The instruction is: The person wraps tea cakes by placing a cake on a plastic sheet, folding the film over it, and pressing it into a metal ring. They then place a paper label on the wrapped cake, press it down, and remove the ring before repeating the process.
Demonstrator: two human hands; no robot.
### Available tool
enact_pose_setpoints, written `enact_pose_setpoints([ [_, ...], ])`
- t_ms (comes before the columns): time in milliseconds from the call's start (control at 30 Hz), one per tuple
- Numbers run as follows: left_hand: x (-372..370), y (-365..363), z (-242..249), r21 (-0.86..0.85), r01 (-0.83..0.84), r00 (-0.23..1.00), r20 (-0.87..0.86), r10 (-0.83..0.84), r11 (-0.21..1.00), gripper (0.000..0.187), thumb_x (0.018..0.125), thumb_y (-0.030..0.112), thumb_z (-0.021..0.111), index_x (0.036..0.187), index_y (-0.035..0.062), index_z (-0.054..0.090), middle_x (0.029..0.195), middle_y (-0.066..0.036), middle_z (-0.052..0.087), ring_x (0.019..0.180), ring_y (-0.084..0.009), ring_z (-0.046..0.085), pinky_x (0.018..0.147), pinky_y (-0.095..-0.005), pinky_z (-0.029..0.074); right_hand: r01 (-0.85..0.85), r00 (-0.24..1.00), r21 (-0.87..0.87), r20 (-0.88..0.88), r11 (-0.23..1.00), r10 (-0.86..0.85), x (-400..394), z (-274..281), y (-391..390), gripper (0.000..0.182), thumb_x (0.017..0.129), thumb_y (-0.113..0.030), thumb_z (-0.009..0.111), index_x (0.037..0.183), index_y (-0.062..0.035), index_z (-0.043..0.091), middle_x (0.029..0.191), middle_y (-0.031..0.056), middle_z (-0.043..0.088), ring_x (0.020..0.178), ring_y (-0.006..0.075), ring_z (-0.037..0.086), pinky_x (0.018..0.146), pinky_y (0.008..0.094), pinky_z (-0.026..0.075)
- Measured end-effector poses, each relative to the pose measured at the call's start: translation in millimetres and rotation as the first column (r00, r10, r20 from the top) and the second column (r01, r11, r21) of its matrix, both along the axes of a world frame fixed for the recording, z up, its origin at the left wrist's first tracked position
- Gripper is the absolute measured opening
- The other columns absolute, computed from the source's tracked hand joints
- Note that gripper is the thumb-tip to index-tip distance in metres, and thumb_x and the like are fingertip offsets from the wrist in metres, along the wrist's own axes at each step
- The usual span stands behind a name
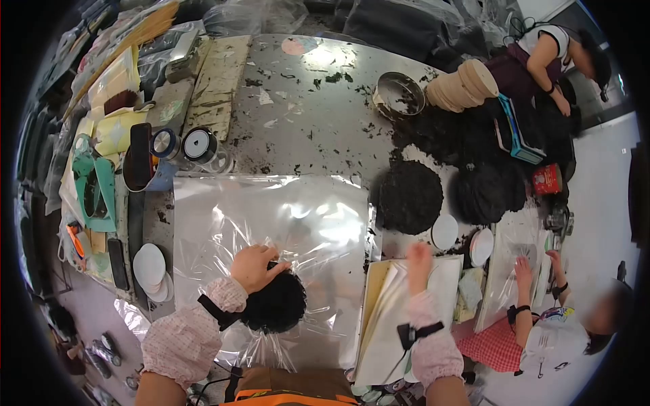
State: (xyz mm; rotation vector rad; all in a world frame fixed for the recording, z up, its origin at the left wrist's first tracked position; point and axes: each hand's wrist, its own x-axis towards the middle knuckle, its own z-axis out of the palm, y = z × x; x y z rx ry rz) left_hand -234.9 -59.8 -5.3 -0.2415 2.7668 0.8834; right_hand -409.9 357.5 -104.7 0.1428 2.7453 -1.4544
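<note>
On a sheet of clear plastic film (pixel 271 210) lies a round black cake of dark, rough-edged material (pixel 274 301). My left hand (pixel 256 268) rests at its upper edge, fingers stretched out and the thumb reaching over the black surface. To the right, my right hand (pixel 419 256) is raised above a stack of pale sheets (pixel 406 318). Motion blurs its fingers, so I cannot make out whether they hold anything. A larger round black pile (pixel 411 197) sits beyond the right hand, close to a white disc (pixel 445 232).
White discs (pixel 149 265) and a phone (pixel 118 264) lie at the left. Lidded jars (pixel 200 145) stand behind the film. A metal ring (pixel 399 95) and stacked tan rounds (pixel 462 86) are at the back. Two people (pixel 552 338) (pixel 548 54) work on the right.
</note>
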Motion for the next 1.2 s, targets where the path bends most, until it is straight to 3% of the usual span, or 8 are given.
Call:
enact_pose_setpoints([
  [233, -11, -4, -4, 0.232, -0.267, 0.95, 0.224, 0.216, 0.935, 0.032, 0.084, 0.042, 0.069, 0.092, 0.0113, 0.072, 0.086, -0.011, 0.07, 0.085, -0.0287, 0.068, 0.077, -0.039, 0.052, 0.486, 0.856, 0.011, 0.199, 0.874, -0.478, -109, 6, -77, 0.088, 0.074, -0.048, 0.084, 0.125, 0.0153, 0.051, 0.124, 0.0242, 0.06, 0.113, 0.0315, 0.06, 0.093, 0.0362, 0.049],
  [400, -23, -22, -59, 0.28, -0.293, 0.901, 0.402, 0.165, 0.914, 0.029, 0.078, 0.028, 0.075, 0.098, 0.0079, 0.071, 0.094, -0.01, 0.072, 0.084, -0.0207, 0.068, 0.077, -0.0335, 0.053, 0.449, 0.862, -0.81, 0.504, 0.378, 0.056, -53, 46, -59, 0.053, 0.089, -0.037, 0.073, 0.126, -0.0018, 0.06, 0.126, 0.0091, 0.065, 0.113, 0.0238, 0.063, 0.097, 0.0369, 0.05],
  [500, -12, -15, -40, 0.339, -0.319, 0.925, -0.092, 0.369, 0.885, 0.034, 0.087, 0.034, 0.07, 0.107, 0.0065, 0.07, 0.109, -0.011, 0.07, 0.097, -0.0217, 0.067, 0.084, -0.0347, 0.052, 0.29, 0.766, -0.936, 0.352, 0.2, 0.538, 32, 112, -64, 0.065, 0.096, -0.029, 0.061, 0.149, -0.0013, 0.035, 0.148, 0.0164, 0.045, 0.135, 0.032, 0.047, 0.115, 0.0457, 0.038],
  [633, 47, -29, 52, 0.881, -0.091, 0.887, 0.284, 0.365, -0.464, 0.057, 0.098, 0.037, 0.057, 0.143, 0.0029, 0.046, 0.139, -0.013, 0.053, 0.13, -0.0254, 0.051, 0.109, -0.0367, 0.039, 0.071, 0.628, -0.841, 0.455, 0.536, 0.631, 123, 186, -159, 0.065, 0.088, -0.007, 0.068, 0.146, -0.0003, 0.04, 0.134, 0.0126, 0.056, 0.12, 0.0216, 0.058, 0.102, 0.0331, 0.046],
  [767, 126, -19, 68, 0.925, -0.259, 0.877, 0.105, 0.469, 0.277, 0.069, 0.091, 0.023, 0.066, 0.149, 0.002, 0.035, 0.144, -0.015, 0.047, 0.133, -0.0246, 0.046, 0.113, -0.0357, 0.034, -0.35, 0.789, -0.585, 0.236, 0.732, 0.566, 174, 143, -208, 0.055, 0.088, -0.018, 0.074, 0.135, -0.0001, 0.053, 0.123, 0.0147, 0.064, 0.112, 0.0208, 0.061, 0.098, 0.0318, 0.046],
  [933, 141, -12, 16, 0.908, -0.329, 0.799, 0.119, 0.59, 0.262, 0.062, 0.094, 0.028, 0.061, 0.147, 0.0028, 0.041, 0.14, -0.014, 0.05, 0.129, -0.0225, 0.048, 0.111, -0.0335, 0.035, -0.463, 0.829, 0.024, -0.341, 0.886, 0.443, 191, 116, -228, 0.039, 0.082, -0.019, 0.076, 0.114, -0.0016, 0.062, 0.112, 0.0195, 0.064, 0.106, 0.0369, 0.062, 0.094, 0.0407, 0.049],
  [1100, 150, -18, 2, 0.976, -0.202, 0.768, 0.107, 0.631, 0.08, 0.051, 0.101, 0.032, 0.05, 0.141, 0.0018, 0.045, 0.139, -0.013, 0.052, 0.13, -0.0228, 0.049, 0.111, -0.035, 0.035, -0.286, 0.955, -0.312, -0.165, 0.906, 0.245, 189, 106, -211, 0.034, 0.091, -0.018, 0.069, 0.115, 0.004, 0.06, 0.103, 0.0132, 0.068, 0.095, 0.0202, 0.065, 0.087, 0.0338, 0.051],
  [1200, 149, 2, -5, 0.534, -0.399, 0.771, -0.245, 0.588, 0.745, 0.047, 0.092, 0.019, 0.063, 0.134, 0.0033, 0.05, 0.132, -0.016, 0.055, 0.126, -0.03, 0.051, 0.109, -0.0395, 0.038, 0.338, 0.859, -0.887, 0.428, 0.315, 0.281, 169, 82, -212, 0.036, 0.095, -0.024, 0.063, 0.119, 0.0025, 0.061, 0.104, 0.0119, 0.068, 0.089, 0.0223, 0.065, 0.083, 0.0337, 0.053],
])
